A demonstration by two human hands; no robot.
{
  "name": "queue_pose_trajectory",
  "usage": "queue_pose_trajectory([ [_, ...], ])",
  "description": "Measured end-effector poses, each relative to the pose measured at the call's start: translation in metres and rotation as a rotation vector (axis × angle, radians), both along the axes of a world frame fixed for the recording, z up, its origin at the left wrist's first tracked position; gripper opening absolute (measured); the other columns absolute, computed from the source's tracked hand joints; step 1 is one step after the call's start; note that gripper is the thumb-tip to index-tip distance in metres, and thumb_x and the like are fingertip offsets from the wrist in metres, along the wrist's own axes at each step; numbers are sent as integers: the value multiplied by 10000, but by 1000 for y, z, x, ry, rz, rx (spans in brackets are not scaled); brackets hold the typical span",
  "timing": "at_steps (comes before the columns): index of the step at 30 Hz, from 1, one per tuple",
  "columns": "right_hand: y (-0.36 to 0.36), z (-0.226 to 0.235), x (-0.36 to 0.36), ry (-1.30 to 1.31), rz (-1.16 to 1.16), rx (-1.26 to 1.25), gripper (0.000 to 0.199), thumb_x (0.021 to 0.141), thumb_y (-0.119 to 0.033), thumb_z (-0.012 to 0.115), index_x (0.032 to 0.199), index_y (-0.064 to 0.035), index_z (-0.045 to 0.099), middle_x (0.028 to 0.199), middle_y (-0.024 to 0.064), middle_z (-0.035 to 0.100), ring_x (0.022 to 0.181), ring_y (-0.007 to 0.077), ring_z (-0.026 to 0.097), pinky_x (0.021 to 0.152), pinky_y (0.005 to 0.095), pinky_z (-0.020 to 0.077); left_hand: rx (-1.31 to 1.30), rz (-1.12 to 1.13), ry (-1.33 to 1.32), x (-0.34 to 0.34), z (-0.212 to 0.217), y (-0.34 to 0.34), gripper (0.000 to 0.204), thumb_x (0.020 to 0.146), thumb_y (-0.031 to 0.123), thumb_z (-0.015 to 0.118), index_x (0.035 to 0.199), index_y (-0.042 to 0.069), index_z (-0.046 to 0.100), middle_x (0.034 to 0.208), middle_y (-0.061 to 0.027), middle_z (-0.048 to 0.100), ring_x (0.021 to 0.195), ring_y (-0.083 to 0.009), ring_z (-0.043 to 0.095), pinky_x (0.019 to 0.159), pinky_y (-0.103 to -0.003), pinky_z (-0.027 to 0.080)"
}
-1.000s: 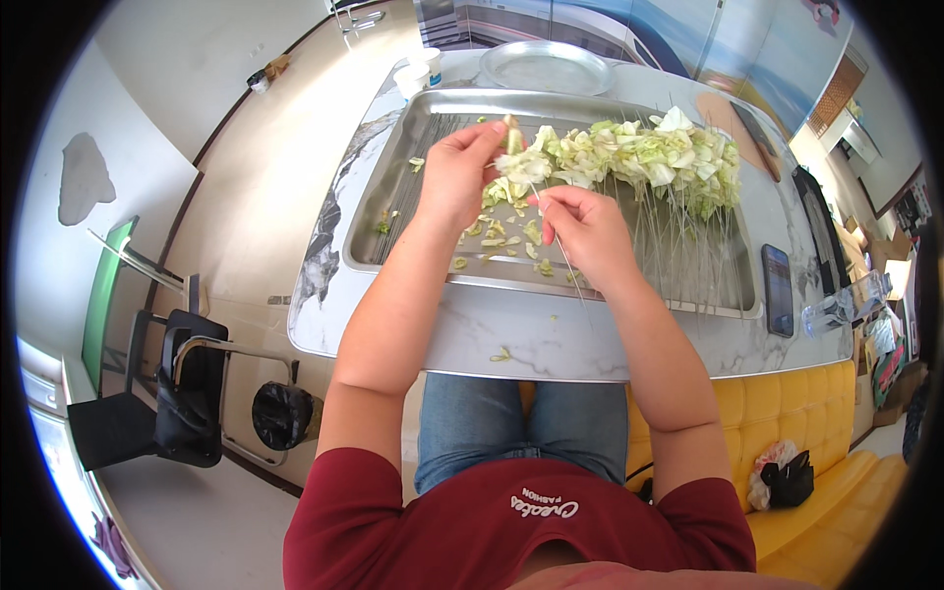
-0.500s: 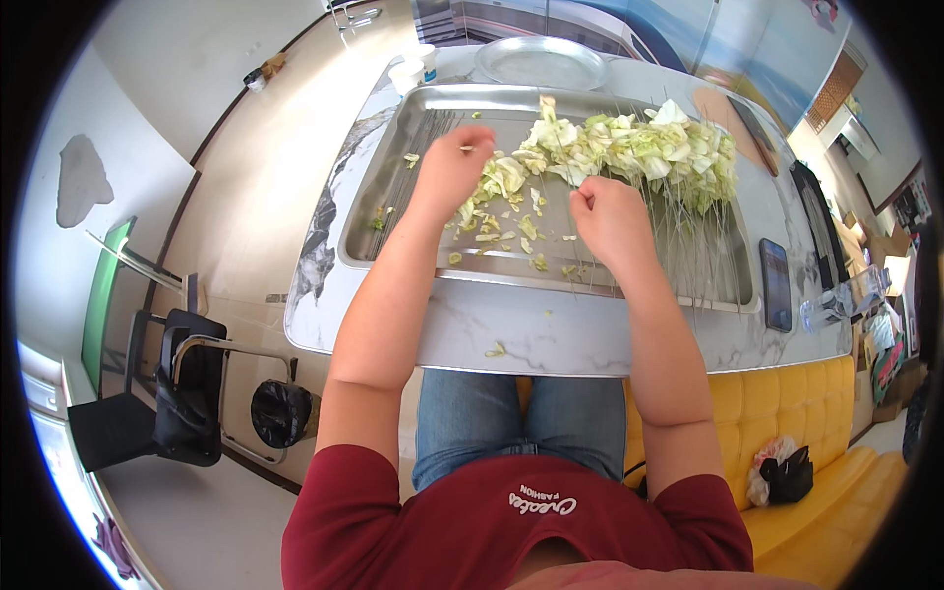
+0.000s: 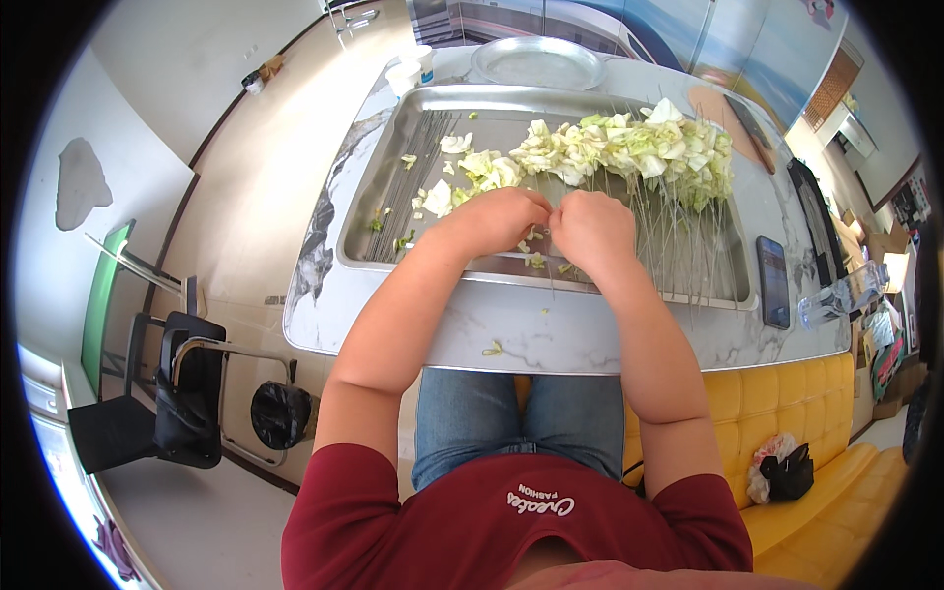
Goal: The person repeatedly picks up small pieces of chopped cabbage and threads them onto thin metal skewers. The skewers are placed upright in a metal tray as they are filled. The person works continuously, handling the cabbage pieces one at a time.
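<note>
My left hand (image 3: 501, 218) and my right hand (image 3: 592, 228) meet fingertip to fingertip over the near middle of a metal tray (image 3: 590, 94). Both are closed in a pinch. A thin skewer appears to run down from the fingers of my right hand; what my left fingers hold is hidden. Beyond the hands, several skewers threaded with cut cabbage (image 3: 629, 147) lie side by side, their bare ends toward me. Loose cabbage pieces (image 3: 489, 169) lie left of these. Bare metal skewers (image 3: 418, 147) rest along the tray's left side.
On the marble-patterned table (image 3: 492, 329) stand white cups (image 3: 403, 77) and a round metal plate (image 3: 539, 63) beyond the tray. A knife (image 3: 749, 123) lies on a round board (image 3: 710, 103) at the far right. A phone (image 3: 774, 282) and a clear plastic bottle (image 3: 841, 298) are nearer.
My left hand has come down and right from the tray's left part to meet my right hand. My right hand has shifted slightly left and nearer. Loose cabbage at the left has been spread about.
</note>
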State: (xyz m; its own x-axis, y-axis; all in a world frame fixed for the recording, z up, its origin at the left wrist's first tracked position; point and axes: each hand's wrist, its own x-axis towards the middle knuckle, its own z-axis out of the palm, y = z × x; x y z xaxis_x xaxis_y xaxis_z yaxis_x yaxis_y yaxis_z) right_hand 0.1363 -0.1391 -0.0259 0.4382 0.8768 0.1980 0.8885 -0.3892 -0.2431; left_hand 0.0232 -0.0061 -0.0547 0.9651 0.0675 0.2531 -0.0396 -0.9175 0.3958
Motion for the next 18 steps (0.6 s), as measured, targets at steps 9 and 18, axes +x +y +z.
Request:
queue_pose_trajectory([
  [9, 1, -2, -3, -52, -24, 18, 352, 892, -324, 542, 692, -73, 686, 663, 138, 663, 642, 331, 668, 579, 424, 519, -167, 333, -40, -20, 31, 12, 230, 757, -20, 586, 939, 59, 702, 919, -109, 701, 813, -330, 649, 727, -393, 513],
  [18, -3, -5, 1, -52, 18, 207, 366, 898, -326, 542, 627, -98, 635, 586, 116, 617, 566, 331, 623, 533, 443, 490, 141, 1130, 495, -63, 27, 64, 237, 762, 112, 664, 985, 44, 704, 1012, -171, 699, 975, -306, 677, 820, -382, 550],
])
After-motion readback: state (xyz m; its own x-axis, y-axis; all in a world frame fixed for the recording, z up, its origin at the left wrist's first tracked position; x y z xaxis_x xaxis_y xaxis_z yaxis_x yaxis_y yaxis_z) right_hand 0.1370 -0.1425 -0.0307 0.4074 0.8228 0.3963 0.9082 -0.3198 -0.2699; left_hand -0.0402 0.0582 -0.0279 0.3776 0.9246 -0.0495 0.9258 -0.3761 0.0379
